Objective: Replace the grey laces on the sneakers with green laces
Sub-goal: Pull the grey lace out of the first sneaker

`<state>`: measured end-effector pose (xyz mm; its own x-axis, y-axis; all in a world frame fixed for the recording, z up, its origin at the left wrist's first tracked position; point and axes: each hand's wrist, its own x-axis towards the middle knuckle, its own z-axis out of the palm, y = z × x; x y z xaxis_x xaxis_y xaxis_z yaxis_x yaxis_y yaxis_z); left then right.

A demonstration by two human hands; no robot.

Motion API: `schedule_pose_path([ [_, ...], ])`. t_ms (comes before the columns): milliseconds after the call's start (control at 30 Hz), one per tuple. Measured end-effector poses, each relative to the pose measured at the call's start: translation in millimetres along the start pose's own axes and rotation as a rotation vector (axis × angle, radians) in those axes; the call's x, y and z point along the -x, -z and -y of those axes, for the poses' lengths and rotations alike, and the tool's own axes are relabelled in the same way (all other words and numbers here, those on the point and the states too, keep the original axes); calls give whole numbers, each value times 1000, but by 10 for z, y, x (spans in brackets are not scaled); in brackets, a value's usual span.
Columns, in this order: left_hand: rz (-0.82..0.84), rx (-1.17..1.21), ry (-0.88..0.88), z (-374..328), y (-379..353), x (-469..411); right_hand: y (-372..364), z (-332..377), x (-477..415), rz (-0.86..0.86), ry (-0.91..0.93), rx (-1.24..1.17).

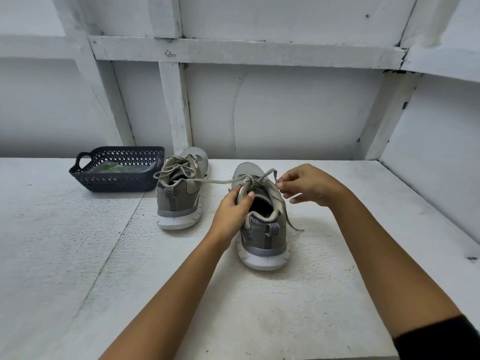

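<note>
Two grey sneakers with white soles stand on the white table, heels toward me. The left sneaker (179, 193) has its grey lace tied in a bow. My left hand (232, 211) grips the collar of the right sneaker (262, 237) on its left side, thumb at the opening. My right hand (309, 185) pinches a strand of the right sneaker's grey lace (267, 178) just right of the tongue. One loose end of that lace stretches left toward the other shoe and another hangs down the right side. Green laces (114, 168) lie in a clear packet inside the basket.
A dark blue perforated plastic basket (85, 178) with handles sits at the back left of the table. A white wall with wooden framing rises directly behind. The table's right edge runs close to the right shoe's side.
</note>
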<state>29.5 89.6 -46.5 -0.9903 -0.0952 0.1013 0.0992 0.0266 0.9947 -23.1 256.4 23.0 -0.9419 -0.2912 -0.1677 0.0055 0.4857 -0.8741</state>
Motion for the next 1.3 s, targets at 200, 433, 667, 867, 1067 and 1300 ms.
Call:
schedule_pose_path([
  [200,-2,-1,6,15,-8,-2,49,-23,-191,-460,165,56],
  [433,-4,21,10,-7,-39,2,-17,-31,35,-69,-197,169],
  [667,-9,13,17,21,-13,-6,-6,44,-110,-278,45,-58],
  [867,5,7,18,16,-15,-1,62,44,-64,-375,-58,-250],
  [1067,-3,14,21,0,-22,-1,-114,8,52,-125,-30,-74],
  [1300,9,-39,50,-60,-2,-41,111,21,-131,-542,23,-318],
])
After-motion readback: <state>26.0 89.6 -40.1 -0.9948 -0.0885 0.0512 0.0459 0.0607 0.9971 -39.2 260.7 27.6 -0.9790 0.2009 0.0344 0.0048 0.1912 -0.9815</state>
